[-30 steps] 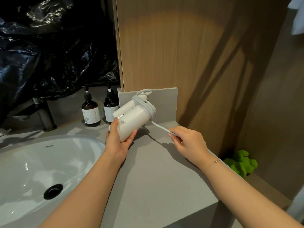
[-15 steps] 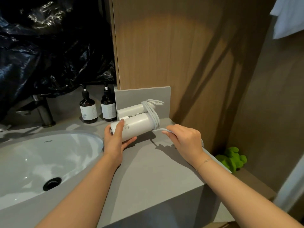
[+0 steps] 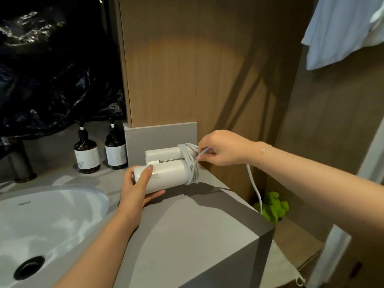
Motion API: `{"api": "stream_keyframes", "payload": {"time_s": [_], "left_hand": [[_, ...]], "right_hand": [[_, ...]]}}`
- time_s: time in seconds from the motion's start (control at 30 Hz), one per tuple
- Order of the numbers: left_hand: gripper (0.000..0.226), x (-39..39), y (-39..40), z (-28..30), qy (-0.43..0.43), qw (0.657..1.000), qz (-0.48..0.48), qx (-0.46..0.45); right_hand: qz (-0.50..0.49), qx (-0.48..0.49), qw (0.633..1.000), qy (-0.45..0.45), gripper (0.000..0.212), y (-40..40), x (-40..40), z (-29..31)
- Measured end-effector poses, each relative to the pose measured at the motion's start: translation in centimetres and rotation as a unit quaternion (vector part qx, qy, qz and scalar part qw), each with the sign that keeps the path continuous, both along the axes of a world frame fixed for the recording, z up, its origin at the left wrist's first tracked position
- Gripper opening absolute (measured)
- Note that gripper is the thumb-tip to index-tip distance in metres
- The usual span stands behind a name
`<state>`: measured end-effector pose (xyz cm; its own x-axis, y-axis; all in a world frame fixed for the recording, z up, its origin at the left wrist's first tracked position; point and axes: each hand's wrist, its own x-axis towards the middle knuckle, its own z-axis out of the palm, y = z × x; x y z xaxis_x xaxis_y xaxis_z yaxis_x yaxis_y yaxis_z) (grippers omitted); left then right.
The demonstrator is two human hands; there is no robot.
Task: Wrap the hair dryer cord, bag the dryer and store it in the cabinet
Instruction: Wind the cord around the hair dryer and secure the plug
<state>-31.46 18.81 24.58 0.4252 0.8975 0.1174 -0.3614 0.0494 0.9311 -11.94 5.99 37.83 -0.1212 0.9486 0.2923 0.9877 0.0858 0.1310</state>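
A white folded hair dryer (image 3: 170,174) lies level just above the grey counter (image 3: 187,225), its handle folded alongside the barrel. My left hand (image 3: 138,189) grips the barrel's left end. Several turns of white cord (image 3: 190,163) are wound around the dryer's right end. My right hand (image 3: 220,149) pinches the cord beside those turns, behind the dryer. The loose remainder of the cord (image 3: 254,188) hangs down past the counter's right edge.
A white sink (image 3: 41,221) lies at the left with a dark faucet (image 3: 20,163) behind it. Two dark pump bottles (image 3: 87,154) (image 3: 115,150) stand at the back. A wood panel (image 3: 197,69) rises behind. A green plush toy (image 3: 273,206) sits lower right; white cloth (image 3: 340,32) hangs upper right.
My right hand rose from the counter and carried the cord up behind the dryer's right end. The dryer tilted from nose-down to level in my left hand.
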Motion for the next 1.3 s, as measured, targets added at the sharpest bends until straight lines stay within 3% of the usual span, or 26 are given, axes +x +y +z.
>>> {"api": "stream_keyframes", "payload": {"time_s": [0.27,0.4,0.5,0.77,0.9,1.03,1.3], "left_hand": [[0.028,-0.2,-0.5,0.7,0.016,1.000,-0.015,0.005],[0.027,-0.1,-0.9,0.6,0.034,0.999,-0.030,0.012],[0.024,0.0,-1.1,0.6,0.030,0.999,-0.043,0.001],[0.018,-0.5,-0.9,1.3,0.014,0.995,-0.097,-0.037],[0.023,-0.6,-1.2,1.5,0.019,0.989,-0.142,-0.040],[0.016,-0.8,-1.1,2.0,0.004,0.987,-0.146,-0.065],[0.026,-0.9,-1.0,2.1,-0.020,0.974,-0.142,-0.175]], "right_hand": [[-0.015,-0.105,0.993,0.060,0.018,1.4,0.0,4.3],[-0.115,-0.269,0.948,0.130,0.017,2.0,1.2,5.6],[-0.141,-0.317,0.921,0.174,0.017,2.0,1.8,6.9],[-0.075,-0.162,0.952,0.249,0.034,3.7,2.5,6.6],[-0.068,-0.151,0.954,0.248,0.043,4.5,2.8,5.6],[-0.070,-0.152,0.934,0.316,0.029,4.5,3.7,4.9],[-0.042,-0.163,0.889,0.425,0.038,4.9,5.3,1.6]]}}
